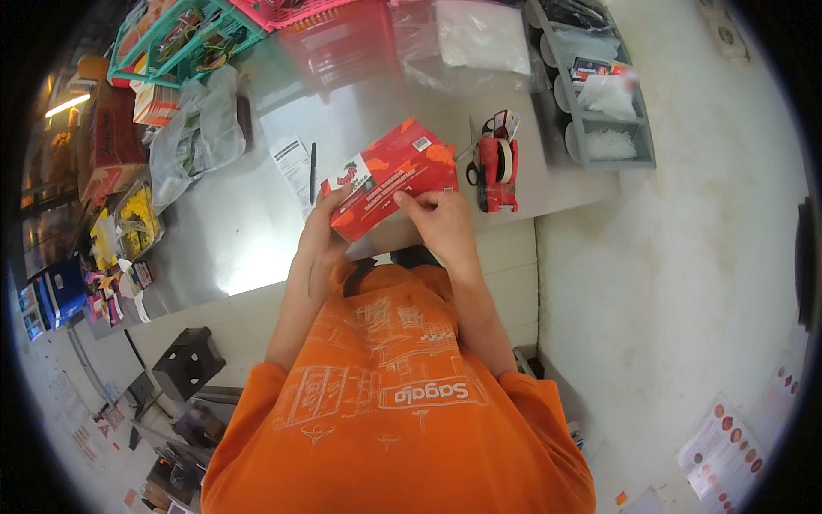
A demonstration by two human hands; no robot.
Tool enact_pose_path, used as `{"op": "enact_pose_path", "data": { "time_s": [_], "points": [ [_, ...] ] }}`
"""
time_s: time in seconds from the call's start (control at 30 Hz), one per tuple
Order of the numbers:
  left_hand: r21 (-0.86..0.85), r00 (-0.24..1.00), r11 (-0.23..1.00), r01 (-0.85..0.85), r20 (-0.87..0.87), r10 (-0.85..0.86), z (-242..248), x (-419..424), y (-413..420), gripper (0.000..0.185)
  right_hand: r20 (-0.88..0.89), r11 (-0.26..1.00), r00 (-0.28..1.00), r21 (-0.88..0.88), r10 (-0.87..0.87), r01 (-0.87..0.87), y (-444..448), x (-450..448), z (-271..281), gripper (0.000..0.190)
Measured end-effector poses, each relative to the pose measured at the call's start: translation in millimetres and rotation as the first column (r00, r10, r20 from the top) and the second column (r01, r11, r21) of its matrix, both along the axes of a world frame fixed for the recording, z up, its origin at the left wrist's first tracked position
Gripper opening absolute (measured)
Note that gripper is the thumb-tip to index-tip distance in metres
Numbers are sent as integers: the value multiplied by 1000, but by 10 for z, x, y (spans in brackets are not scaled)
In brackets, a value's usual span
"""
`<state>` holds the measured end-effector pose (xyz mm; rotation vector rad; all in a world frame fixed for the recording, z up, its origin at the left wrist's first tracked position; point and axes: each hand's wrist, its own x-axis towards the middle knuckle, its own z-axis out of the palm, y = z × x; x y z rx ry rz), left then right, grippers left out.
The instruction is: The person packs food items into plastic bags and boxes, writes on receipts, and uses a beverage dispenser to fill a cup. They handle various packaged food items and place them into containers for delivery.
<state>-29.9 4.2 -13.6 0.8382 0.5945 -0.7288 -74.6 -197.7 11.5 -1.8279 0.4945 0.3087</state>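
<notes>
A red printed cardboard box (411, 170) with orange and white patches is held up in front of my torso, over the near edge of a steel table (212, 244). My left hand (327, 225) grips its left end, thumb on the printed face and fingers underneath. At the lower right edge, my right hand (443, 218) has its thumb against the printed face; its other fingers are curled and partly hidden. To the left lie a printed paper slip (292, 167) and a black pen (313, 173).
On the right stand a red tape dispenser (491, 186), scissors (473, 172) and a grey compartment organizer (581, 128). Packs of clear plastic bags (485, 35) lie at the back. A green basket (180, 38), a plastic bag (199, 132) and a yellow-filled container (138, 218) line the left.
</notes>
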Motion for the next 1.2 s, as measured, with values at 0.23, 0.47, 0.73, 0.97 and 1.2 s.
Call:
{"op": "enact_pose_path", "data": {
  "time_s": [0.23,0.47,0.73,0.97,1.2],
  "points": [
    [-256,962,963,-80,-274,7,51,-183,84,44,590,972,807,199,-18,-124,74,-72,-592,25],
    [86,980,990,111,157,-124,-133,213,68,68,118,497,716,796,-688,347,-178,-33,-914,38],
    [925,540,323,200,171,-824,-810,512,-1,100,344,767,938,-592,-36,247,-526,-246,-1065,39],
    [972,874,-184,-145,39,-483,-1452,582,824,78,-76,735,904,-613,-421,291,-1351,-318,-850,34],
    [998,823,-35,-56,26,-567,-1853,854,1280,54,-12,888,914,230,-406,398,-1602,-760,-1352,31]
  ]
}}
